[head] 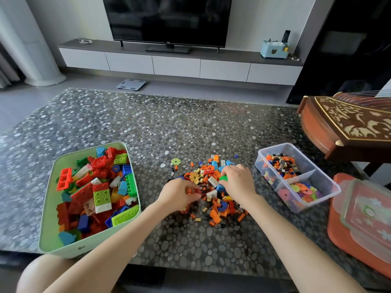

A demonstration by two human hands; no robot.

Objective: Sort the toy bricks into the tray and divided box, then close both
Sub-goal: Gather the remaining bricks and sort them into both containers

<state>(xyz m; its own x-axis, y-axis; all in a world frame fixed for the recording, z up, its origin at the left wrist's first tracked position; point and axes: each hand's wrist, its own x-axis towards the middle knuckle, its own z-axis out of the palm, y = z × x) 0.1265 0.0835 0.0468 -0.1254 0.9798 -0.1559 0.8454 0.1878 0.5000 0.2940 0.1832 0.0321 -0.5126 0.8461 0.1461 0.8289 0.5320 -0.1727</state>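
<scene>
A heap of small mixed bricks [215, 199] lies mid-table. My left hand [178, 193] rests on its left side, fingers closed on a small red brick [195, 191]. My right hand [239, 180] is on the heap's upper right and grips a green piece [223, 178]. The pale green tray [47, 218] at left is filled with large bricks. At right, the clear divided box [306, 208] holds tiny bricks in its far compartment and flower-shaped discs in its near one.
A clear lid [368, 218] lies on an orange lid [336, 229] at the right edge. A carved wooden instrument [347, 123] stands behind the box. A green gear disc [175, 161] lies apart from the heap. The pebble-patterned tabletop [148, 123] stretches beyond.
</scene>
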